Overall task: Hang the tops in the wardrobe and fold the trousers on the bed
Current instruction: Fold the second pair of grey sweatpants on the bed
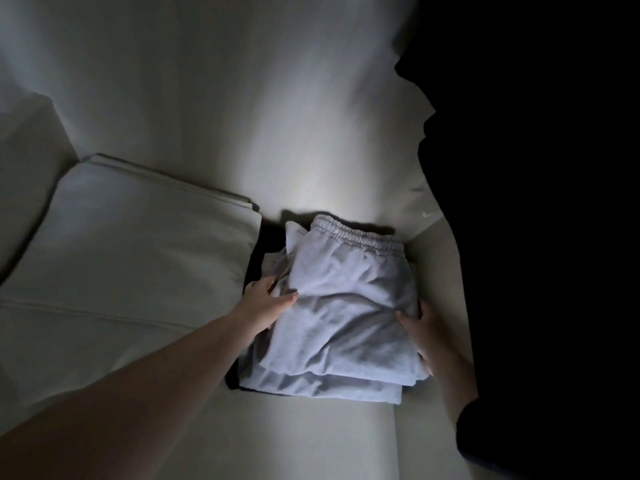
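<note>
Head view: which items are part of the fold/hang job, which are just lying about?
Job:
- grey trousers, folded on the bed, elastic waistband at the far end
- left hand and right hand, one on each side of the stack
- dark garment under the trousers, type unclear

Lying about:
- folded white bedding to the left
- white cloth with small logo
</note>
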Motion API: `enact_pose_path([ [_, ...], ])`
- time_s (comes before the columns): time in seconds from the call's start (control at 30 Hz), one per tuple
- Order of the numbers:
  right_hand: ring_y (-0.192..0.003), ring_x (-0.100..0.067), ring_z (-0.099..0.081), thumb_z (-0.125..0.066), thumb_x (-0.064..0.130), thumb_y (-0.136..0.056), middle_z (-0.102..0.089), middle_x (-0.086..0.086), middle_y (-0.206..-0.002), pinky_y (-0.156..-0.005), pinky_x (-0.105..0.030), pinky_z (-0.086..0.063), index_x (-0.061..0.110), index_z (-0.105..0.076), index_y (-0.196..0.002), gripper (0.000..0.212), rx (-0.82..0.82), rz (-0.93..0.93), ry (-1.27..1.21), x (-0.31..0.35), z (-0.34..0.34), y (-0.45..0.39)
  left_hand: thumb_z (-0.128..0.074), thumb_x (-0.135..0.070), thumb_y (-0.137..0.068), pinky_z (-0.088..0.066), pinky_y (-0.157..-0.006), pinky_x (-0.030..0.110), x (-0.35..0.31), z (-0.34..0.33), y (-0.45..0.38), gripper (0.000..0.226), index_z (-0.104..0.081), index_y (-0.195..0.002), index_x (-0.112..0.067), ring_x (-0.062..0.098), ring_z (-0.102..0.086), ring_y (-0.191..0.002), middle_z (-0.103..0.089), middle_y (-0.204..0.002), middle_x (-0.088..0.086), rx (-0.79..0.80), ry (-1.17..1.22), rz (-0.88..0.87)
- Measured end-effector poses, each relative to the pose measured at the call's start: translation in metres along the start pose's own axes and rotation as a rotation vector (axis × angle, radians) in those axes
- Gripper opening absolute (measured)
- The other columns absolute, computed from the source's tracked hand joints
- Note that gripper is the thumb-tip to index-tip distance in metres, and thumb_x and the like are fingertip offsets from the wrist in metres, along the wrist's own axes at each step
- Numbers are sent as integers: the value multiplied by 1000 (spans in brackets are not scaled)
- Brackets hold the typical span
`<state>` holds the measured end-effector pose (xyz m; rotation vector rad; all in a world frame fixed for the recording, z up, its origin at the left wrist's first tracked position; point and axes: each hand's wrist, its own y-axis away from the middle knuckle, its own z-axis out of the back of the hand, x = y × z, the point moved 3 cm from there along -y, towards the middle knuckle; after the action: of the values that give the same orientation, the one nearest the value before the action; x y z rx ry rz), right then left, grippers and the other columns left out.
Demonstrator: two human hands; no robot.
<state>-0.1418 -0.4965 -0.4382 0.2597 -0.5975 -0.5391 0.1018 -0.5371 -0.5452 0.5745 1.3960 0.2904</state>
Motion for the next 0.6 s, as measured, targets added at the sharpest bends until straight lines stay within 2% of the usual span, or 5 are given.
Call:
enact_pose_path([
  [0.13, -133, -33, -38, -59, 20, -93, -36, -18, -147, -109, -40, -32, 2, -22, -147, 68, 77, -94, 117, -19, -10, 3, -73, -43, -79, -40, -99, 31, 24, 1, 15, 84, -28, -148, -28, 22, -47, -129, -43, -146, -3, 68, -195, -45],
  [0.23, -139, -27, -32, -68, 19, -86, -27, -15, -153, -111, -32, -27, 2, -15, -148, 83, 102, 17, 299, -27, -15, 20, -75, -30, -79, -43, -80, 23, 30, -1, 23, 95, -13, -151, -31, 19, -59, -109, -55, -133, -1, 67, -340, -135],
  [0.4, -139, -34, -30, -61, -10, -82, -25, -26, -151, -108, -29, -20, -8, -24, -142, 70, -10, 115, 214, -21, -7, 26, -67, -11, -85, -52, -49, 28, 42, 8, 24, 52, -48, -132, -22, 21, -62, -70, -65, -100, 5, 32, 2, 78],
  [0.47, -138, -33, -32, -58, -6, -86, -28, -25, -150, -103, -25, -19, -8, -26, -142, 65, 49, 84, 294, -25, -14, 25, -67, -7, -83, -48, -52, 25, 44, 9, 27, 43, -54, -123, -13, 20, -60, -69, -63, -88, 3, 30, -106, 57],
  [0.6, -136, -27, -33, -58, 15, -90, -30, -18, -150, -97, -25, -19, 5, -19, -149, 71, -12, 48, 480, -27, -23, 24, -70, -6, -81, -45, -80, 28, 43, 8, 38, 42, -57, -120, -11, 18, -58, -96, -61, -102, 0, -19, -161, -33],
])
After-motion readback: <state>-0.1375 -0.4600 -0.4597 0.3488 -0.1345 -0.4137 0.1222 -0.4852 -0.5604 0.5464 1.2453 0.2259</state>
